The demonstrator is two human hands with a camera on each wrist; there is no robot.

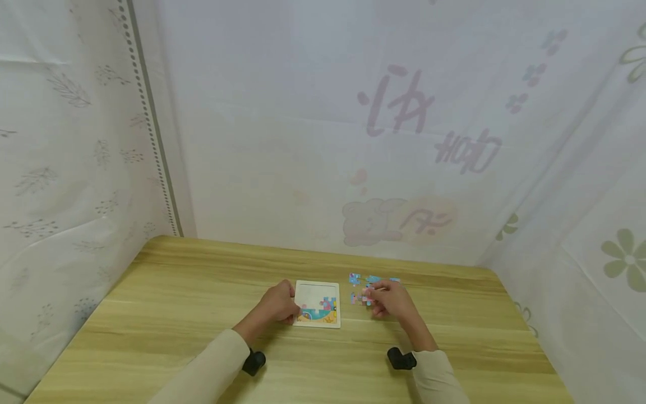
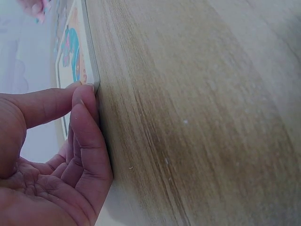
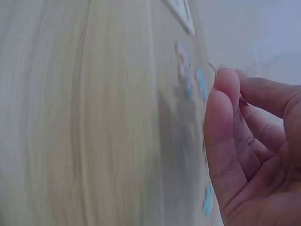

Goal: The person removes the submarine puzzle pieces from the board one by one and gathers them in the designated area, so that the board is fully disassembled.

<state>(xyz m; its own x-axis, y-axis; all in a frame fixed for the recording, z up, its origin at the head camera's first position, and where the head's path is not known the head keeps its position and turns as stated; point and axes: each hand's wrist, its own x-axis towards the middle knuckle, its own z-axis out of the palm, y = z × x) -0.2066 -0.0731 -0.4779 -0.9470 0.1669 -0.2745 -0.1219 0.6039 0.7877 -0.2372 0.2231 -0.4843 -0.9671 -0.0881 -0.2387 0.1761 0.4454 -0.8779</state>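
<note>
A square jigsaw tray (image 1: 310,294) with a pale rim lies on the table, its lower part and right side filled with coloured pieces. My left hand (image 1: 278,303) grips the tray's left edge between thumb and fingers; in the left wrist view the fingertips pinch the tray's corner (image 2: 93,70). To the right, my right hand (image 1: 396,300) pinches a small puzzle piece (image 3: 211,67), seen nearly edge-on in the right wrist view. Its picture side is mostly hidden by the fingers. Beneath and around this hand lie loose puzzle pieces (image 1: 355,278), blue and pink.
The wooden table (image 1: 212,292) reaches back to a white printed curtain (image 1: 262,168), which also hangs at both sides. Several loose pieces, among them a blue one (image 3: 207,201), are spread near the right hand. Black wrist cameras (image 1: 254,362) sit on both wrists.
</note>
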